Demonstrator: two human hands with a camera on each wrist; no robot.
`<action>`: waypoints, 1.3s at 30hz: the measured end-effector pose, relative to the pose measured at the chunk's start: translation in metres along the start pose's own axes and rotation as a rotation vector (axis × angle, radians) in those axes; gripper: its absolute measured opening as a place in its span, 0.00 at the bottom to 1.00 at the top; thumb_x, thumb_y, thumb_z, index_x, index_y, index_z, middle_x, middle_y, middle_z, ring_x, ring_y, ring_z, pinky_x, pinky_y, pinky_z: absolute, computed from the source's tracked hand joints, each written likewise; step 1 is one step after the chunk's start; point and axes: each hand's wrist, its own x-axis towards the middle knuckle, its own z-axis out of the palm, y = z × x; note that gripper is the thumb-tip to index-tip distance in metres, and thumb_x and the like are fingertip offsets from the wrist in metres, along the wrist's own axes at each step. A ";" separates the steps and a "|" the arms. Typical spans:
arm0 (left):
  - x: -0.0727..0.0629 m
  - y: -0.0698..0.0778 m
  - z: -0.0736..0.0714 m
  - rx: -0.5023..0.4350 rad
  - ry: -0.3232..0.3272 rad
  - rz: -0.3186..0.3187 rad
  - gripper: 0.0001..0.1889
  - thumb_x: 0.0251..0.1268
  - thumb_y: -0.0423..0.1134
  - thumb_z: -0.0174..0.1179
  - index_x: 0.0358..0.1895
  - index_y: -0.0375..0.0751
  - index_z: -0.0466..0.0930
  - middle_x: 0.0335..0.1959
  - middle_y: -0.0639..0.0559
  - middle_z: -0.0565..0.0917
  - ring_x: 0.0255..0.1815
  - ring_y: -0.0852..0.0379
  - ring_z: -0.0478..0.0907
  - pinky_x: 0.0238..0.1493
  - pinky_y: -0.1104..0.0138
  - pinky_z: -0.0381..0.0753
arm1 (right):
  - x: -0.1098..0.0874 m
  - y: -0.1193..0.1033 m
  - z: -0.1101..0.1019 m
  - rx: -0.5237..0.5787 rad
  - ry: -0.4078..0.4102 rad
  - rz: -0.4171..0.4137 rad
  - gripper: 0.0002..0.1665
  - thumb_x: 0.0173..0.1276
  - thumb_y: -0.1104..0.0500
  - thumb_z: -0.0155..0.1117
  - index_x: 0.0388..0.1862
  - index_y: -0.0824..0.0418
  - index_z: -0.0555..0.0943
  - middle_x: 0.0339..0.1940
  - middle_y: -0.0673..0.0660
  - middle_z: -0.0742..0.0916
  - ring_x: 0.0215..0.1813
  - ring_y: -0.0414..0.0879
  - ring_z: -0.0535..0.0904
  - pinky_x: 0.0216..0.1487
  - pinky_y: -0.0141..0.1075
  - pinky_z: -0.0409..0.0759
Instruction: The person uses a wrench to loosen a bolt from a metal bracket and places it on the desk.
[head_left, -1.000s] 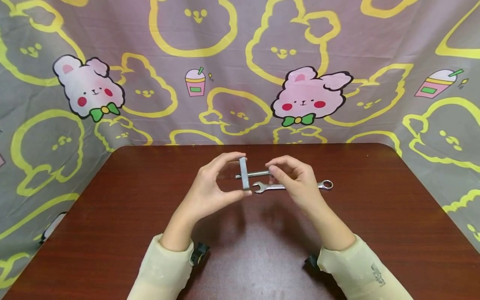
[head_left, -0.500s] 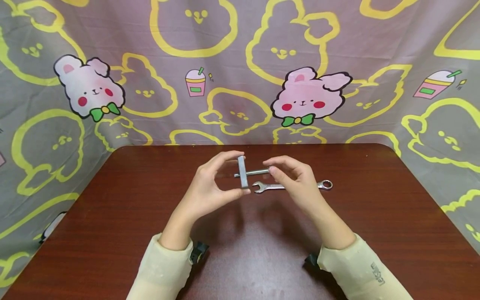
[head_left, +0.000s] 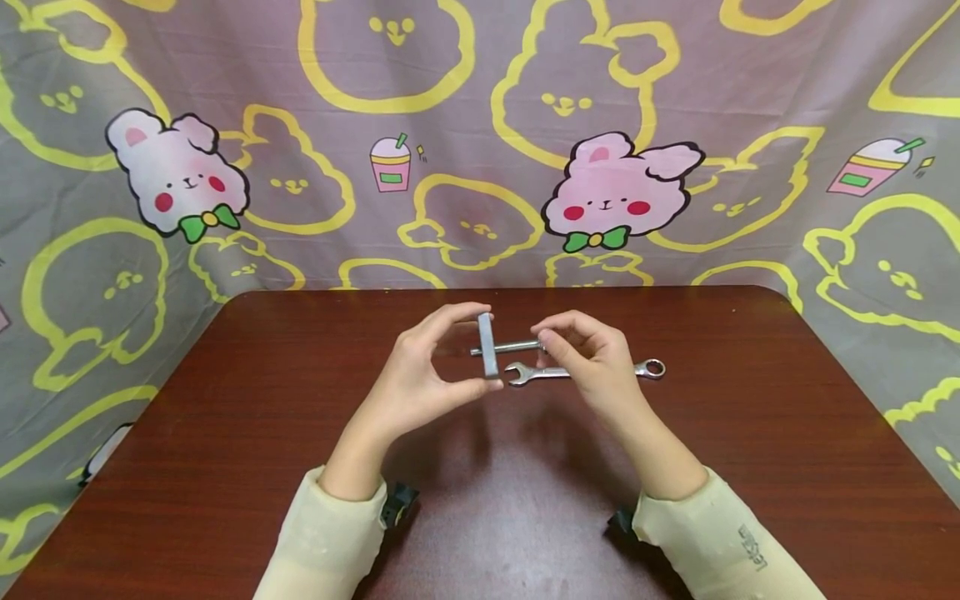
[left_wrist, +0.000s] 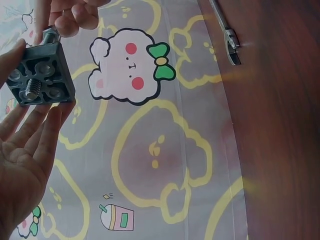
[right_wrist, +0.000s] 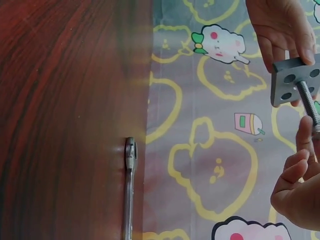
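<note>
Up off the table, my left hand (head_left: 412,375) holds a grey square plate (head_left: 487,346) by opposite edges, between thumb and fingers. Four-corner holes show on its face in the right wrist view. A long silver bolt (head_left: 517,346) runs through the plate's centre, and its threaded tip (left_wrist: 33,88) sticks out on the left-hand side. My right hand (head_left: 596,358) pinches the head end of the bolt with thumb and fingers, which partly hide the head. Below the right hand, a combination wrench (head_left: 551,374) lies on the table, its middle covered by that hand in the head view.
The dark red-brown wooden table (head_left: 225,433) spreads out under both hands. A patterned cloth (head_left: 465,125) with cartoon animals hangs behind it and along both sides. A dark wrist-camera mount (head_left: 400,504) sits at the left cuff, with another mount (head_left: 621,523) at the right.
The plate and bolt shifted slightly left, then back. My right fingertips reached a little further left around the bolt head and drew back. The wrench stayed in place.
</note>
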 end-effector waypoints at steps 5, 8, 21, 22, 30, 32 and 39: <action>0.000 -0.001 -0.003 0.027 0.024 0.004 0.39 0.40 0.30 0.80 0.62 0.43 0.75 0.53 0.51 0.84 0.50 0.56 0.85 0.51 0.66 0.86 | 0.000 0.002 0.000 -0.049 -0.031 -0.100 0.11 0.65 0.72 0.65 0.45 0.66 0.84 0.40 0.46 0.88 0.44 0.38 0.83 0.41 0.27 0.82; 0.000 -0.002 -0.003 0.028 0.027 -0.003 0.39 0.40 0.30 0.81 0.62 0.43 0.75 0.52 0.51 0.84 0.51 0.57 0.84 0.51 0.65 0.86 | 0.001 0.002 -0.001 -0.071 -0.046 -0.141 0.13 0.63 0.73 0.67 0.45 0.63 0.85 0.44 0.50 0.87 0.48 0.40 0.82 0.41 0.29 0.81; 0.000 0.000 -0.002 -0.001 0.011 0.005 0.39 0.40 0.29 0.80 0.62 0.43 0.75 0.53 0.50 0.83 0.51 0.55 0.84 0.52 0.66 0.86 | 0.000 -0.001 -0.002 -0.053 -0.027 -0.008 0.09 0.72 0.65 0.60 0.47 0.69 0.82 0.25 0.46 0.86 0.31 0.39 0.85 0.34 0.28 0.81; 0.000 0.000 -0.001 0.007 0.012 0.006 0.39 0.40 0.30 0.80 0.62 0.44 0.75 0.53 0.51 0.83 0.52 0.56 0.83 0.52 0.66 0.86 | 0.001 0.000 -0.002 -0.056 -0.019 -0.009 0.09 0.72 0.65 0.60 0.46 0.69 0.82 0.24 0.46 0.86 0.30 0.39 0.84 0.32 0.27 0.80; 0.001 0.000 -0.001 0.052 0.021 0.012 0.39 0.40 0.32 0.81 0.62 0.44 0.75 0.53 0.52 0.84 0.54 0.58 0.82 0.52 0.65 0.86 | 0.001 0.001 -0.001 -0.050 -0.002 -0.063 0.12 0.69 0.70 0.62 0.50 0.71 0.79 0.36 0.40 0.87 0.40 0.36 0.83 0.43 0.26 0.82; 0.001 -0.001 -0.002 0.056 0.027 0.010 0.39 0.40 0.31 0.81 0.62 0.44 0.75 0.53 0.52 0.84 0.54 0.58 0.82 0.52 0.65 0.86 | 0.001 0.001 -0.001 -0.056 -0.025 -0.098 0.17 0.66 0.73 0.63 0.54 0.70 0.78 0.41 0.41 0.86 0.45 0.37 0.83 0.46 0.27 0.82; 0.001 -0.001 -0.002 0.010 0.014 -0.007 0.39 0.40 0.29 0.80 0.62 0.44 0.75 0.52 0.51 0.83 0.50 0.57 0.85 0.51 0.67 0.86 | 0.002 0.000 -0.004 -0.072 -0.078 -0.085 0.19 0.64 0.73 0.65 0.54 0.68 0.79 0.43 0.40 0.86 0.50 0.38 0.81 0.51 0.28 0.80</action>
